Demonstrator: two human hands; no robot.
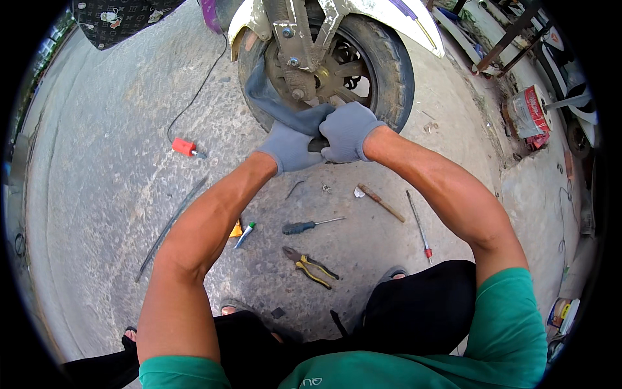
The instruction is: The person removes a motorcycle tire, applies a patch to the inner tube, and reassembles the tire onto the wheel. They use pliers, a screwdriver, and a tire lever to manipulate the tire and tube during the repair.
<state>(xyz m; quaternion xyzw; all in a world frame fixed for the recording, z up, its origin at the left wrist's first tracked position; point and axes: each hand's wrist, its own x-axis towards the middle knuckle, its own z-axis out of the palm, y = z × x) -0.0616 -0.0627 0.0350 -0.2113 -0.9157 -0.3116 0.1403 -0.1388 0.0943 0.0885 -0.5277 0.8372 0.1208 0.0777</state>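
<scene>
Gloves (283, 138) cover our two hands in the head view. Our right hand (350, 131) is curled tight around the soft gray tube (278, 109), which runs down over the left side of the tire (398, 84). Our left hand (289, 148) touches the tube from below; we cannot tell what its hidden fingers grip. Nearer us lie a screwdriver (299, 227) and pliers (310, 264).

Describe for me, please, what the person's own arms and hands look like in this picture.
The left hand and right hand wear matching plain blue-grey fabric gloves that end around the wrists. Above them the arms are bare, with no watch or bracelet showing, up to short, plain green fabric sleeves.
</scene>
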